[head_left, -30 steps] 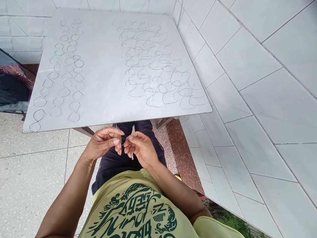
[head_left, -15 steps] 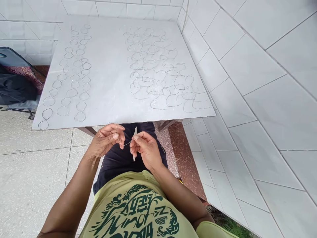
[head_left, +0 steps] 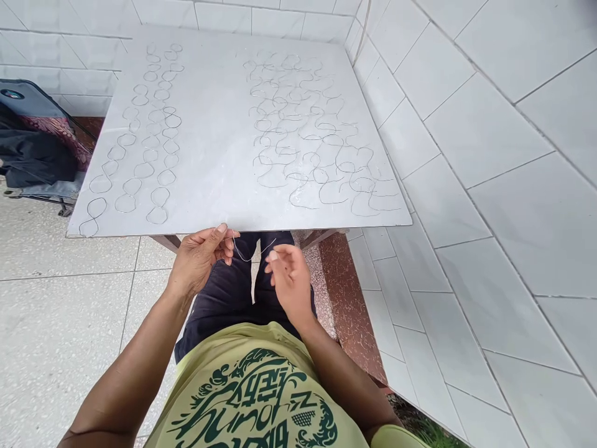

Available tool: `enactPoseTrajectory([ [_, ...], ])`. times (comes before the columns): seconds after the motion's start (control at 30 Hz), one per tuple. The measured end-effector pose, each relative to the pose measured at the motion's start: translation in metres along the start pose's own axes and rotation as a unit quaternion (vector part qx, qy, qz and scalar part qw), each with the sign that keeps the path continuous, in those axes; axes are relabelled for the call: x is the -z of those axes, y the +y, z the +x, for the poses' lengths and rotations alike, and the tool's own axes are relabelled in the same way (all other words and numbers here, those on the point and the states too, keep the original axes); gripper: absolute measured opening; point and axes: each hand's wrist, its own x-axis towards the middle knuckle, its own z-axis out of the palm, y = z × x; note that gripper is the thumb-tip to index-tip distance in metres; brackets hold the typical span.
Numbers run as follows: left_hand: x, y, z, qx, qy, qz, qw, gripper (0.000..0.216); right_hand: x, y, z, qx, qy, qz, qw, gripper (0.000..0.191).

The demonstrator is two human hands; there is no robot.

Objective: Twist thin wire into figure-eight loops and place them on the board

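Observation:
My left hand [head_left: 198,258] is at the table's front edge, thumb and forefinger pinching a thin bent wire [head_left: 241,256]. From that pinch the wire dips in a curve and rises to a free end towards the right. Just below this end is my right hand [head_left: 293,280], fingers loosely curled and apart, with nothing visible in them. Figure-eight wire loops [head_left: 160,206] lie in columns on the left side of the white tabletop [head_left: 209,137]. Many loose curved wires [head_left: 321,177] are spread over its right side.
White tiled walls [head_left: 504,205] stand behind the table and along its right. A folding chair [head_left: 40,134] with dark cloth on it is at the left. My legs in dark trousers [head_left: 217,311] are under the table's front edge.
My right hand has let go of the wire and moved slightly right. My left hand keeps hold of the wire and has moved up a little; the wire's right end now shows free.

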Motion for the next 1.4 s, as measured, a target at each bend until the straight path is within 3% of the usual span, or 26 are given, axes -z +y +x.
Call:
enactPoseTrajectory([
  [0.07, -0.003, 0.001, 0.001, -0.004, 0.005, 0.017, 1.000, 0.033, 0.003, -0.006, -0.007, 0.124, 0.065, -0.121, 0.983, 0.015],
  [0.17, -0.009, 0.002, 0.001, -0.014, 0.000, 0.047, 0.999, 0.033, -0.002, -0.016, -0.008, 0.267, 0.006, -0.254, 0.930, 0.016],
  [0.27, -0.016, 0.003, 0.000, -0.025, -0.004, 0.064, 0.998, 0.031, -0.014, -0.016, 0.004, 0.318, -0.063, -0.358, 0.875, 0.021],
  [0.37, -0.020, 0.004, -0.001, -0.032, -0.002, 0.072, 0.997, 0.031, -0.026, -0.008, 0.015, 0.320, -0.068, -0.407, 0.853, 0.020],
  [0.6, -0.017, -0.007, -0.006, -0.087, -0.006, 0.042, 0.995, 0.020, -0.028, 0.002, 0.014, 0.311, -0.051, -0.388, 0.866, 0.027],
  [0.83, -0.007, -0.023, 0.004, -0.175, -0.022, 0.011, 0.984, 0.007, -0.029, 0.001, 0.014, 0.269, -0.095, -0.343, 0.895, 0.026],
  [1.03, 0.004, -0.011, 0.010, -0.105, -0.085, -0.015, 0.991, 0.020, -0.029, 0.002, 0.015, 0.278, -0.099, -0.325, 0.899, 0.027],
  [1.4, 0.016, 0.022, 0.024, 0.027, -0.149, -0.031, 0.988, 0.023, -0.031, 0.001, 0.019, 0.299, -0.094, -0.375, 0.873, 0.032],
])
